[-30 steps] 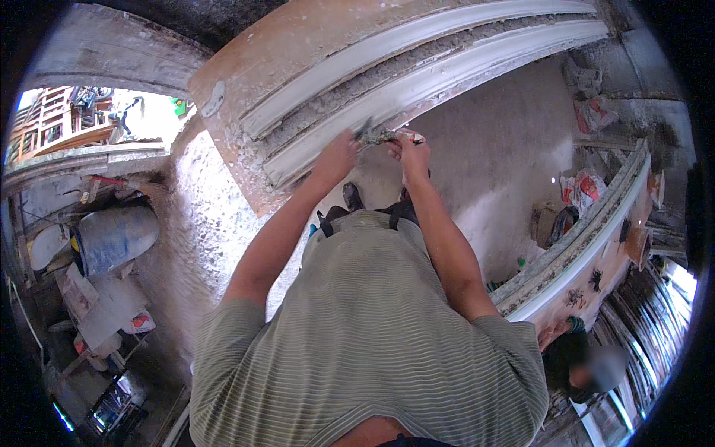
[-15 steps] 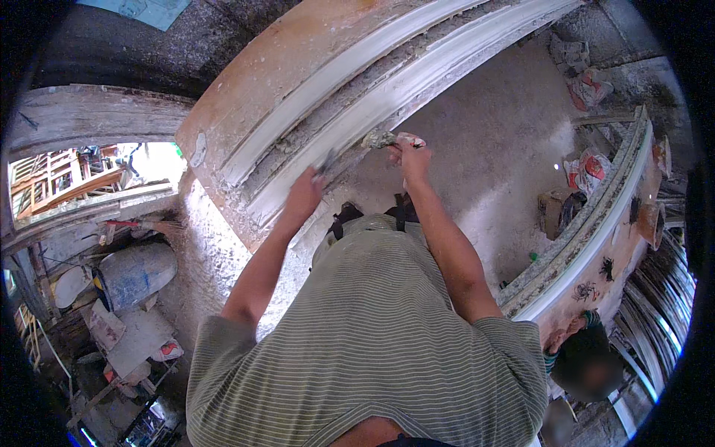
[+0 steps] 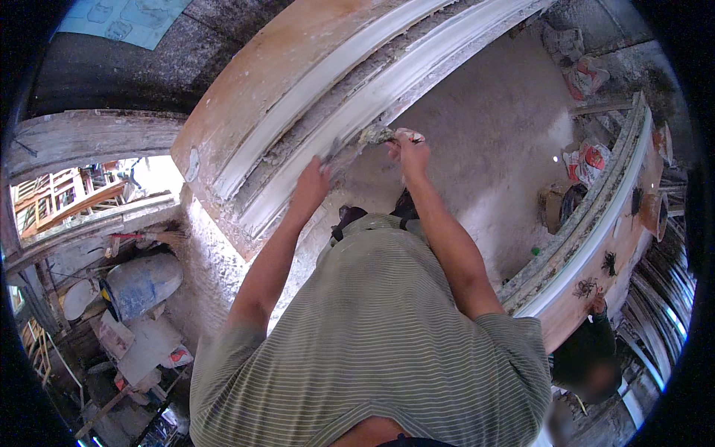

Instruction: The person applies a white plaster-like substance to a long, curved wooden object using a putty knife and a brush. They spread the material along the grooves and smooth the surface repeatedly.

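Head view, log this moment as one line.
left hand on curved moulding | right hand holds plaster lump | blue barrel lower left

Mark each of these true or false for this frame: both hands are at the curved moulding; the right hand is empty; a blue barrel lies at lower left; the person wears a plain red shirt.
1. Both hands are at the curved plaster moulding. True: the left hand and the right hand reach its lower edge.
2. The right hand is empty. False: it grips a small tool loaded with wet plaster.
3. A blue barrel lies at lower left. True.
4. The person wears a plain red shirt. False: the striped shirt is greenish grey.
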`<move>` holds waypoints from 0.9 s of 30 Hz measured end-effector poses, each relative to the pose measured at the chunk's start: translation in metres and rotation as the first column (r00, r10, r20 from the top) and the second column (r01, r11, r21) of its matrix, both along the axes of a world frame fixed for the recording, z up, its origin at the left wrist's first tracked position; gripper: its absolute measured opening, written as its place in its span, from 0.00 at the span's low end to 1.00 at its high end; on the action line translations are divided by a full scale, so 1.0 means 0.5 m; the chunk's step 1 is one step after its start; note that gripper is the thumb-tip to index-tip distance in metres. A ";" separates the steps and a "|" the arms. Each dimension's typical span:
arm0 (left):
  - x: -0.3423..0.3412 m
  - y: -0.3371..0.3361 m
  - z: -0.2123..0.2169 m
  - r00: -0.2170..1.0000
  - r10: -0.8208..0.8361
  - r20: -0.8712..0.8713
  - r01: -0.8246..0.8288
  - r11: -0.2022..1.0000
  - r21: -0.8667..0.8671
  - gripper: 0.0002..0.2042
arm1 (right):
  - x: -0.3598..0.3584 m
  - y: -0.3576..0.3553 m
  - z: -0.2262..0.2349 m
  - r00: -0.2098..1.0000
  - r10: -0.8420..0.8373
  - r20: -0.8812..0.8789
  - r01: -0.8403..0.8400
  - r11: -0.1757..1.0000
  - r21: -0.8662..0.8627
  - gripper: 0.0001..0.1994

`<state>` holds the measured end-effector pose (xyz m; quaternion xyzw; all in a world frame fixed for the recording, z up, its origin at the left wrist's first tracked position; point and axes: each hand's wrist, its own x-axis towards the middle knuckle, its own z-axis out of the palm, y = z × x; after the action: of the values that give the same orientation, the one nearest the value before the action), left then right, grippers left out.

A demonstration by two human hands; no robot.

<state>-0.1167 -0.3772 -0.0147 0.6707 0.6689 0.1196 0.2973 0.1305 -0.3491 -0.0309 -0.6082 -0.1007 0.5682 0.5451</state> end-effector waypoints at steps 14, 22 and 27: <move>-0.151 -0.046 -0.001 0.985 -0.165 -0.042 0.168 0.983 0.077 0.19 | 0.095 0.050 -0.031 0.999 -0.037 -0.026 0.040 0.992 0.122 0.12; -0.545 -0.387 0.163 0.948 -0.095 -0.305 0.055 0.989 -0.136 0.12 | 0.055 -0.037 -0.031 0.994 -0.047 -0.094 0.049 0.999 0.013 0.14; -0.382 -0.248 0.060 0.955 -0.190 -0.226 0.178 0.981 -0.072 0.14 | 0.043 -0.058 -0.038 0.998 -0.020 -0.060 0.019 1.000 -0.021 0.15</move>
<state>-0.3078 -0.5014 0.0152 0.7317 0.6364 -0.0046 0.2440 0.1520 -0.3779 -0.0500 -0.5974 -0.0725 0.5819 0.5470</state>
